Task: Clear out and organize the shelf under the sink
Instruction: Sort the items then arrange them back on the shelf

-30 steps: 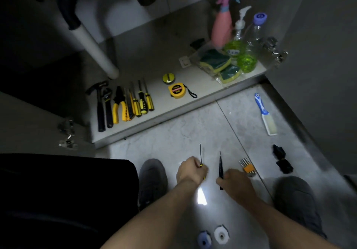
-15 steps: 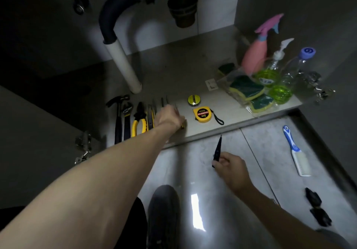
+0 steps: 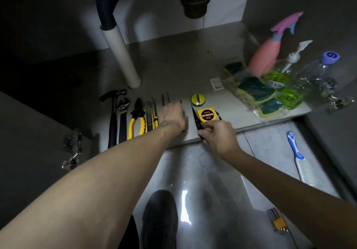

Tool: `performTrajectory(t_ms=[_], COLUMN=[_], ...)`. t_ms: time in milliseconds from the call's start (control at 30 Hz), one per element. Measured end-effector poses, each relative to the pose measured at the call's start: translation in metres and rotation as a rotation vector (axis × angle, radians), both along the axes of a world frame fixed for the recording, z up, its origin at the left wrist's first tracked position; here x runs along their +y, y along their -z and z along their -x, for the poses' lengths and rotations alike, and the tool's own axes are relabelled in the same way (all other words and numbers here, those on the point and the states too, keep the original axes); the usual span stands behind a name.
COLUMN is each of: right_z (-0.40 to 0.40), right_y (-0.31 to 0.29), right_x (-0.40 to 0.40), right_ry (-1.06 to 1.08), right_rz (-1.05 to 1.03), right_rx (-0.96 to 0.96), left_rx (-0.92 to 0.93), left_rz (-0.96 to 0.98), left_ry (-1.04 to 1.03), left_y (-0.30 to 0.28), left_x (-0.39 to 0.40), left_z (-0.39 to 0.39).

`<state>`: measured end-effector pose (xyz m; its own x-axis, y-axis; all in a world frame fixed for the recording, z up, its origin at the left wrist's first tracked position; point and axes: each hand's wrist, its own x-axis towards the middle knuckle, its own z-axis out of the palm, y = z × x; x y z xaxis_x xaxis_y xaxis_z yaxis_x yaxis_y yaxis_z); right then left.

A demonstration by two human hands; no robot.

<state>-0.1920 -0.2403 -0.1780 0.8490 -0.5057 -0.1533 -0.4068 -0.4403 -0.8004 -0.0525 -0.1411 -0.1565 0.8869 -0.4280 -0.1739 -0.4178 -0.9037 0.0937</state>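
Black slim screwdriver (image 3: 195, 118), pointed tip

1. on the shelf (image 3: 173, 71), left of frame centre, a row runs rightward: hammer (image 3: 113, 117), wrench (image 3: 122, 117), pliers (image 3: 136, 120), utility knife (image 3: 149, 117).
2. tape measure (image 3: 207, 114) lies at centre, tape roll (image 3: 197, 99) just behind it.
3. sponges (image 3: 255, 92) and bottles (image 3: 280, 79) crowd the shelf's right end.
4. a brush (image 3: 298, 156) lies on the floor (image 3: 222, 171), lower right.

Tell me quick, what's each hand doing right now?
Left hand: fingers hidden, resting on the tool row; grip cannot be told.
Right hand: pinching a thin black tool beside the tape measure.
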Motion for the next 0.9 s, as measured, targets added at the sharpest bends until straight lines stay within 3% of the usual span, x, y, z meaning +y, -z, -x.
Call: performTrajectory(t_ms=[367, 567, 667, 900], right_z=[0.0, -0.009, -0.016, -0.022], right_y=[0.013, 0.006, 0.005, 0.003], right_x=[0.01, 0.021, 0.027, 0.032], right_ry=[0.063, -0.057, -0.143, -0.111], right_rz=[0.09, 0.261, 0.386, 0.366], right_rx=[0.025, 0.036, 0.066, 0.051], left_rx=[-0.037, -0.042, -0.05, -0.013], left_rz=[0.063, 0.104, 0.183, 0.329], left_ry=[-0.022, -0.039, -0.097, -0.287], left_y=[-0.003, -0.006, -0.017, -0.022], left_x=[0.012, 0.016, 0.023, 0.071], left_z=[-0.005, -0.003, -0.002, 0.035])
